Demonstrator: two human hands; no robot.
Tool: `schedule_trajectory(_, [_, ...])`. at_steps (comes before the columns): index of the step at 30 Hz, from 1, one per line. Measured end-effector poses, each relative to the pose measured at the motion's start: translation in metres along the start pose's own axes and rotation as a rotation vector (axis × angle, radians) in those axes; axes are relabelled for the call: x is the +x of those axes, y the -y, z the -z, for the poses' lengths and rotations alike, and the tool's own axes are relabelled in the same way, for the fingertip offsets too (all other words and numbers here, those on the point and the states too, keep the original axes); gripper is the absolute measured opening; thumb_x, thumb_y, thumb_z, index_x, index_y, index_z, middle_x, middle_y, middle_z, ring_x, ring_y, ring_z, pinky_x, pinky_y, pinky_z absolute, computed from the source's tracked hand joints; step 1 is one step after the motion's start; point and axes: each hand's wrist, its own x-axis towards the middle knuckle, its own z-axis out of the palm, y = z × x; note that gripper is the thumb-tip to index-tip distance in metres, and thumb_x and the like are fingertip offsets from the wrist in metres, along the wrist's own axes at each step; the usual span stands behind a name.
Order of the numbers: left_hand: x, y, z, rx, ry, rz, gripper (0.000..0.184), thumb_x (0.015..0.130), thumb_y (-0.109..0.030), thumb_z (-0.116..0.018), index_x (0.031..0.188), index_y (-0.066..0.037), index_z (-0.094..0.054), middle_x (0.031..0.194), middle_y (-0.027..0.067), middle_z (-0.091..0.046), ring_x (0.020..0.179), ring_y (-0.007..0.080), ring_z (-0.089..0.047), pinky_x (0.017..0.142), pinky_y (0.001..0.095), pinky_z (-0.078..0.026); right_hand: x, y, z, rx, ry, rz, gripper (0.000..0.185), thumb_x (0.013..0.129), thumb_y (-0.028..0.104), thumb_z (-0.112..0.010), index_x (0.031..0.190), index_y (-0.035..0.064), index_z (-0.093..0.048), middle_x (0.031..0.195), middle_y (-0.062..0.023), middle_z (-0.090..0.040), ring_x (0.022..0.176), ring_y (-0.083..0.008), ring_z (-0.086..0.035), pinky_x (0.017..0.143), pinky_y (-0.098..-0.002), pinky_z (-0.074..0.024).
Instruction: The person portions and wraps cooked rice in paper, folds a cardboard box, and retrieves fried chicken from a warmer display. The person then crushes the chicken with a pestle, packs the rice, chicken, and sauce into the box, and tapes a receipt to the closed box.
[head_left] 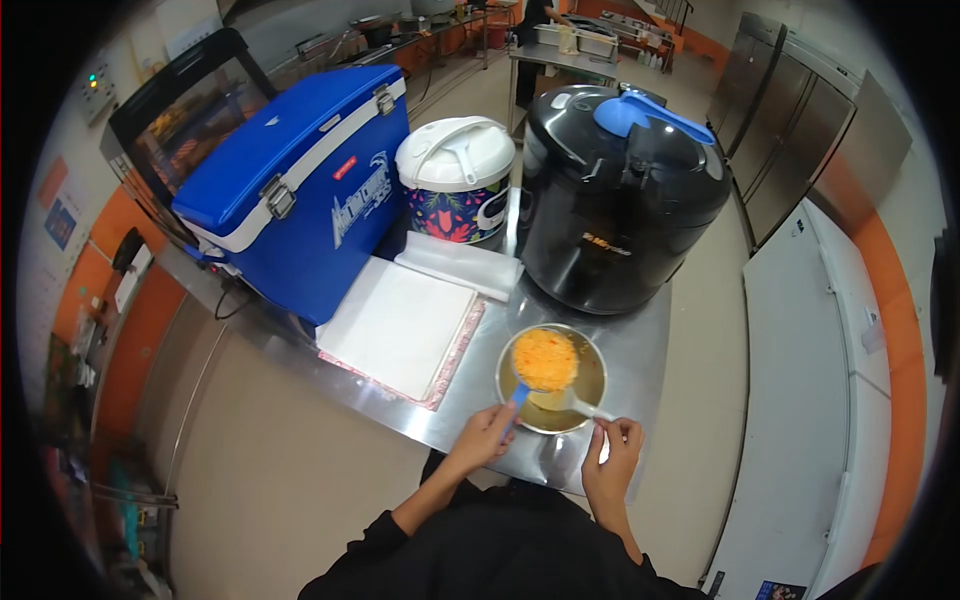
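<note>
A round metal bowl [592,385] stands near the front edge of the steel table. My left hand [482,437] is closed around the handle of a blue scoop [519,394]. Orange, grainy food [545,360], which looks like rice or fine shreds, is heaped in the scoop over the bowl. On the right, my right hand [612,455] pinches the handle of a pale spoon [572,402], whose head reaches into the bowl below the orange heap. The heap hides part of the bowl's inside.
Behind the bowl stands a large black cooker [620,210] with a blue ladle [640,115] on its lid. Further left are a patterned rice cooker [455,205], a blue cooler box [310,190] and a stack of white paper sheets [400,325]. A person [532,40] stands far back.
</note>
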Motion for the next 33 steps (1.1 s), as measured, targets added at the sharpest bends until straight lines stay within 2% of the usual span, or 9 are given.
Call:
schedule_trajectory(5, [-0.001, -0.008, -0.004, 0.052, 0.048, 0.022, 0.061, 0.102, -0.053, -0.031, 0.087, -0.002, -0.059, 0.056, 0.003, -0.049, 0.041, 0.0101, -0.046, 0.037, 0.025, -0.035, -0.016, 0.047, -0.076, 1.677, 0.426, -0.692, 0.034, 0.104, 0.031, -0.046, 0.112, 0.0011, -0.06, 0.09, -0.0056, -0.066, 0.068, -0.0123, -0.059, 0.058, -0.0282, -0.0475])
schedule_trajectory(11, [0.006, -0.012, 0.023, 0.294, 0.113, -0.055, 0.075, 0.102, -0.057, -0.022, 0.075, 0.001, -0.061, 0.053, 0.0085, -0.057, 0.045, 0.0191, -0.058, 0.043, 0.0293, -0.047, -0.004, 0.094, -0.091, 1.416, 0.25, -0.897, 0.029, 0.102, 0.029, -0.05, 0.11, 0.0029, -0.059, 0.089, -0.0056, -0.068, 0.044, -0.0078, -0.049, 0.032, -0.0237, -0.032])
schedule_trajectory(12, [0.007, -0.015, 0.033, 0.401, 0.202, 0.004, 0.073, 0.102, -0.057, -0.023, 0.08, 0.001, -0.062, 0.053, 0.0079, -0.056, 0.048, 0.0184, -0.06, 0.045, 0.0295, -0.047, -0.005, 0.095, -0.092, 1.522, 0.247, -0.901, 0.028, 0.101, 0.027, -0.054, 0.112, 0.0019, -0.059, 0.089, -0.0067, -0.068, 0.055, -0.0104, -0.058, 0.044, -0.0246, -0.0455])
schedule_trajectory(14, [0.02, -0.026, 0.062, 0.659, 0.329, 0.047, 0.069, 0.101, -0.057, -0.029, 0.089, 0.001, -0.065, 0.06, 0.0111, -0.061, 0.058, 0.0228, -0.064, 0.057, 0.0342, -0.051, -0.015, 0.092, -0.117, 1.561, 0.126, -0.898, 0.027, 0.101, 0.024, -0.053, 0.114, 0.0005, -0.057, 0.09, -0.0077, -0.066, 0.064, -0.0137, -0.061, 0.057, -0.0272, -0.0503])
schedule_trajectory(16, [0.044, -0.071, 0.101, 1.098, 0.296, -0.116, 0.06, 0.1, -0.052, -0.036, 0.094, -0.001, -0.067, 0.072, 0.0171, -0.067, 0.066, 0.0279, -0.067, 0.065, 0.0376, -0.052, -0.019, 0.094, -0.125, 1.622, 0.04, -0.826, 0.025, 0.1, 0.019, -0.053, 0.114, -0.002, -0.054, 0.091, -0.01, -0.063, 0.091, -0.0247, -0.067, 0.09, -0.0394, -0.0526])
schedule_trajectory(19, [0.139, -0.112, 0.152, 1.053, -0.128, -0.76, 0.017, 0.089, -0.016, -0.06, 0.099, -0.003, -0.066, 0.092, 0.018, -0.068, 0.086, 0.0374, -0.065, 0.077, 0.0424, -0.051, -0.018, 0.103, -0.125, 1.631, -0.056, -0.868, 0.024, 0.101, 0.018, -0.052, 0.114, -0.0022, -0.053, 0.093, -0.0112, -0.063, 0.09, -0.0267, -0.067, 0.089, -0.0425, -0.0539])
schedule_trajectory(21, [0.212, -0.14, 0.163, 1.154, -0.079, -1.094, 0.021, 0.085, -0.005, -0.057, 0.106, -0.003, -0.062, 0.102, 0.016, -0.063, 0.097, 0.0376, -0.06, 0.08, 0.0443, -0.051, -0.016, 0.112, -0.124, 1.61, -0.125, -0.873, 0.024, 0.101, 0.018, -0.051, 0.113, -0.0023, -0.053, 0.092, -0.0116, -0.063, 0.089, -0.027, -0.067, 0.089, -0.0441, -0.0541])
schedule_trajectory(26, [0.335, -0.142, 0.148, 1.583, 0.032, -1.086, 0.021, 0.08, -0.002, -0.061, 0.101, 0.002, -0.061, 0.103, 0.0162, -0.064, 0.102, 0.0315, -0.062, 0.082, 0.0424, -0.052, -0.011, 0.123, -0.133, 1.522, -0.269, -0.858, 0.025, 0.1, 0.018, -0.053, 0.114, -0.0036, -0.054, 0.089, -0.0118, -0.064, 0.085, -0.0264, -0.068, 0.087, -0.0434, -0.0548])
schedule_trajectory(33, [0.351, -0.137, 0.152, 2.046, 0.008, -0.846, 0.013, 0.078, -0.006, -0.064, 0.091, -0.005, -0.069, 0.094, 0.0104, -0.068, 0.089, 0.0257, -0.068, 0.077, 0.038, -0.052, -0.003, 0.138, -0.134, 1.447, -0.275, -0.958, 0.029, 0.1, 0.021, -0.054, 0.115, -0.0037, -0.055, 0.088, -0.0112, -0.064, 0.083, -0.0252, -0.068, 0.084, -0.0403, -0.0545])
